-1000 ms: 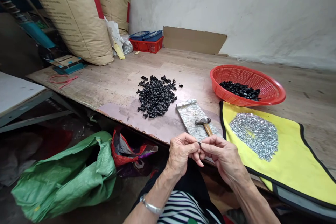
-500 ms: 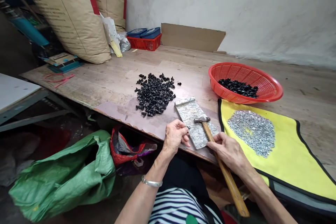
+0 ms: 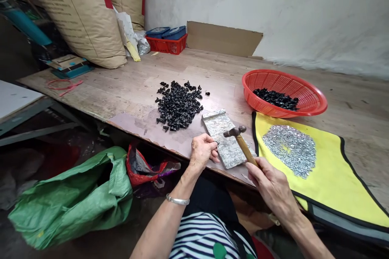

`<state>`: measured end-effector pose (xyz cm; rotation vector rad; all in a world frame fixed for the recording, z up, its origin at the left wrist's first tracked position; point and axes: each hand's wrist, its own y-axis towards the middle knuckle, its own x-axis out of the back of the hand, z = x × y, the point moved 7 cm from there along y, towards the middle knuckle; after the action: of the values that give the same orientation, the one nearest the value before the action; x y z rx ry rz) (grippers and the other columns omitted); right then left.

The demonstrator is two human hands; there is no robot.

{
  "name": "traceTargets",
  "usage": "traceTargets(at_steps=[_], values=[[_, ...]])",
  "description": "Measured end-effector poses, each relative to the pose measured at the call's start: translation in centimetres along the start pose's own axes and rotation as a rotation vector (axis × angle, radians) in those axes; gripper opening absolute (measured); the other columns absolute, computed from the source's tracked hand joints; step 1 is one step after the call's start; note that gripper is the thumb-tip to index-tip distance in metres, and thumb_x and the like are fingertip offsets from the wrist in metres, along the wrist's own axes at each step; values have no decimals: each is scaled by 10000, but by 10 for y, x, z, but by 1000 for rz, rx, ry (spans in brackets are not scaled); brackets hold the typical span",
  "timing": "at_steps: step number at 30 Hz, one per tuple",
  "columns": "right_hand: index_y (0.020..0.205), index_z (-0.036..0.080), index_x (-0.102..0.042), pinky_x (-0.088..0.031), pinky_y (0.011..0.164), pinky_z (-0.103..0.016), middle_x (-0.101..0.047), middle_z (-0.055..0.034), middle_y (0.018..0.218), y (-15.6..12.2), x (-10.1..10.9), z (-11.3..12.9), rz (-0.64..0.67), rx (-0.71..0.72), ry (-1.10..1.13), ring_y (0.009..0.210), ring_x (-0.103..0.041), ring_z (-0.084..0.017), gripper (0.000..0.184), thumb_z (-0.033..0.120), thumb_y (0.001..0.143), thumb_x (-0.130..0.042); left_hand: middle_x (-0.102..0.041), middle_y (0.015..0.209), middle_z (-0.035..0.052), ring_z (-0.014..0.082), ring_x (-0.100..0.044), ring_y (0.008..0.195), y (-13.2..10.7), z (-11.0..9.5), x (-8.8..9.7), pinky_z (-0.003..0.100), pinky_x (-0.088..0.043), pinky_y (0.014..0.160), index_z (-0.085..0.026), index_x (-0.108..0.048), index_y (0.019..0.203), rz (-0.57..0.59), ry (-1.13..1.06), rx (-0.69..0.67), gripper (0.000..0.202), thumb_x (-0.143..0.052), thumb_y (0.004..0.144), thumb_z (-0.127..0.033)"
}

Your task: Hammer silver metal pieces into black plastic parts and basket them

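Gripping the wooden handle of a hammer [image 3: 244, 146] in the right hand [image 3: 272, 182], just off the near right corner of a mottled grey slab [image 3: 226, 153], with fingers curled round the wood. Holding the hammer's head over the slab; cannot tell whether touching it. Pinching a small dark piece [image 3: 217, 143] between thumb and forefinger of the left hand [image 3: 203, 149], at the slab's left edge, with the other fingers loosely bent; too small to make out in shape.

Left of the slab and reaching beyond it, a pile of black parts [image 3: 179, 107], with one lone black part [image 3: 207, 94] lying apart, past the slab's far end. Just right of the slab, a yellow cloth [image 3: 331, 174] under a spread of silvery bits [image 3: 290, 149]. Beyond the slab to the right, a red basket [image 3: 314, 94] with more black parts inside. Well left of the slab and lower, a green sack [image 3: 75, 202].
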<state>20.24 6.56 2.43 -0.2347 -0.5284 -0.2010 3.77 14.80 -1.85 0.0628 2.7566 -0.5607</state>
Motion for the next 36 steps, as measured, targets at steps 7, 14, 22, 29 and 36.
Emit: traceTargets(at_steps=[7,14,22,29,36], values=[[805,184,-567,-360,468,-239,-589,-15,554,-15,-6,22,-276,461,-570,443,-536,-145,300,394,878,-366,-539,427,-20,111,-494,311,-2,1,2,270,-480,317,-141,-471,628,-21,-16,19,117,-563,616,-70],[830,146,-592,-330,449,-224,-625,-22,595,-29,-10,51,-425,721,-815,439,-529,-120,268,265,911,-365,-512,396,-31,105,-475,301,-1,2,2,261,-469,310,-147,-459,611,-81,-28,48,131,-544,622,-48],[793,144,-608,-248,411,-236,-541,0,502,-28,-23,43,-419,587,-994,390,-455,-105,233,219,877,-404,-496,376,-38,94,-473,300,0,3,3,254,-487,335,-144,-456,599,-76,-13,51,134,-553,621,-54],[896,128,-630,-293,454,-234,-631,-37,628,-33,-11,50,-508,638,-969,458,-513,-111,259,245,898,-398,-500,397,-41,91,-480,316,0,2,1,256,-492,338,-147,-447,587,-50,-18,16,142,-563,606,-66],[1150,138,-592,-405,557,-254,-698,-95,880,-40,2,62,-548,613,-803,629,-618,-165,338,268,895,-413,-490,388,-47,99,-483,304,0,4,1,249,-480,330,-155,-442,588,-27,1,-2,155,-583,616,-98]])
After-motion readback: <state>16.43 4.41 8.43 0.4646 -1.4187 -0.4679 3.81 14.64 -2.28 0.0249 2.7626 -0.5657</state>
